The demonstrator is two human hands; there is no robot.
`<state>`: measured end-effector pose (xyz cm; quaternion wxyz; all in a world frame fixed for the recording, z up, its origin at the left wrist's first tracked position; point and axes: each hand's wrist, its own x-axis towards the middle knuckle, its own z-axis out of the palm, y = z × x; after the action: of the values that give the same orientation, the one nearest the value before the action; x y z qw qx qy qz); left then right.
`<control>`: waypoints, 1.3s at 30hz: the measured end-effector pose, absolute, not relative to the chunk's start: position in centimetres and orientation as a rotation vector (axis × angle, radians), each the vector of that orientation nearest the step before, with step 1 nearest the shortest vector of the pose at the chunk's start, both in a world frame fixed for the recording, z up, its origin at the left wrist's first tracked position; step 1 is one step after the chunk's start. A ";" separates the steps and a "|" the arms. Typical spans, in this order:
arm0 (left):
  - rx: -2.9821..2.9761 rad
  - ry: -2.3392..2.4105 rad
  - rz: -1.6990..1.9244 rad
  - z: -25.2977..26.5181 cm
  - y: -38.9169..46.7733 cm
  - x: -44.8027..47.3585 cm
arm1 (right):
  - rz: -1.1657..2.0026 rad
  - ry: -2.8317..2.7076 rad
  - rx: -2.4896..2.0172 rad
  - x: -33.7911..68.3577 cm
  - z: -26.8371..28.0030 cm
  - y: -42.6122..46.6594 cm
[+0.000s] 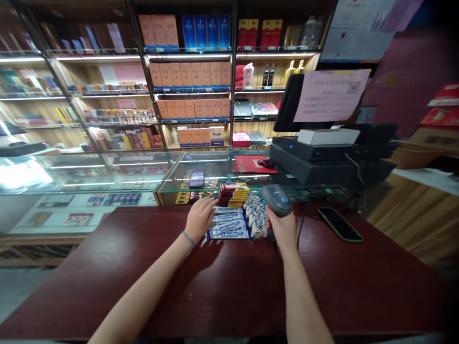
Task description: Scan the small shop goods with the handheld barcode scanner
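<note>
My right hand (283,231) is wrapped round the handle of a dark grey barcode scanner (277,199) with a blue light on top. Its head is over the right side of the goods. My left hand (201,215) has its fingers stretched out along the left edge of the goods, with nothing visible in it. Between my hands lie blue-and-white wrapped packets (229,224) in rows. Behind them is a stack of red-and-yellow packs (233,194). Small bottles with silvery caps (256,222) stand in a cluster to the right, partly hidden by the scanner.
A phone (340,224) lies right on the dark red table (143,267). Behind is a glass counter (172,184) with a small device (197,179), a mouse (266,163) on a red mat (247,164), and a monitor (287,102). Lit shelves hold boxes and bottles.
</note>
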<state>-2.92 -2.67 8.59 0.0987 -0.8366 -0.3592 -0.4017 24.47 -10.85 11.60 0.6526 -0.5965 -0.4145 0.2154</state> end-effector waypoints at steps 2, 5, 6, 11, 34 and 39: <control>-2.458 -1.073 -1.184 7.3 -3.9 -5.3 | 0.515 -0.937 -1.371 23.9 11.6 -10.9; -2.444 -1.066 -1.166 5.9 -5.4 -8.4 | 0.523 -0.957 -1.428 23.1 11.2 -10.7; -2.442 -1.055 -1.167 5.6 -5.7 -9.2 | 0.521 -0.977 -1.434 22.8 11.0 -10.6; -2.341 -1.094 -1.299 5.1 -6.4 -11.5 | 0.447 -1.069 -1.440 21.7 10.4 -10.3; -2.626 -0.931 -1.156 12.3 1.4 4.1 | 0.479 -0.971 -1.411 24.3 10.9 -10.2; -2.703 -1.057 -1.219 12.4 4.0 8.3 | 0.535 -0.922 -1.368 25.2 10.6 -10.1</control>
<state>8.33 4.00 12.36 -0.0033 -0.8586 -0.3358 -0.3873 25.16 -10.13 10.61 0.6471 -0.6014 -0.4053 0.2352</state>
